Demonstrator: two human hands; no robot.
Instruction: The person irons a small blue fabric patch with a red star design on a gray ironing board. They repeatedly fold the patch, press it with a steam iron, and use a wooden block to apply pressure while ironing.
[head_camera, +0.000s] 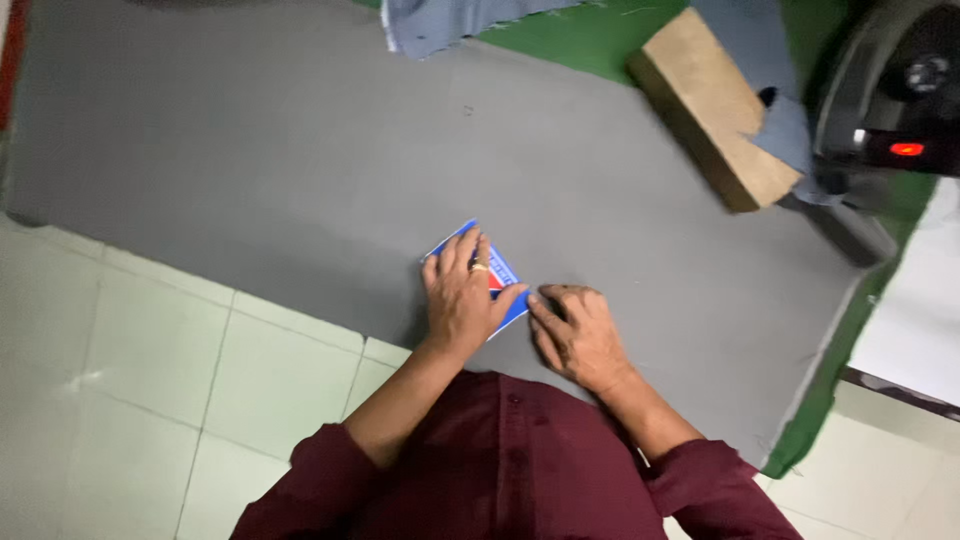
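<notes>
Maroon sleeves lead to two hands. One left hand lies flat, fingers spread, pressing one blue card onto one grey cloth sheet. One right hand rests just beside it, fingers loosely curled on the cloth, gripping nothing visible. One wooden block sits well apart.

Grey cloth covers the table; 1 blue card (partly hidden) and wooden block lie on it.

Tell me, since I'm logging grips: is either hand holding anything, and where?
The left hand presses the blue card flat on the grey cloth; the right hand touches its corner.
</notes>
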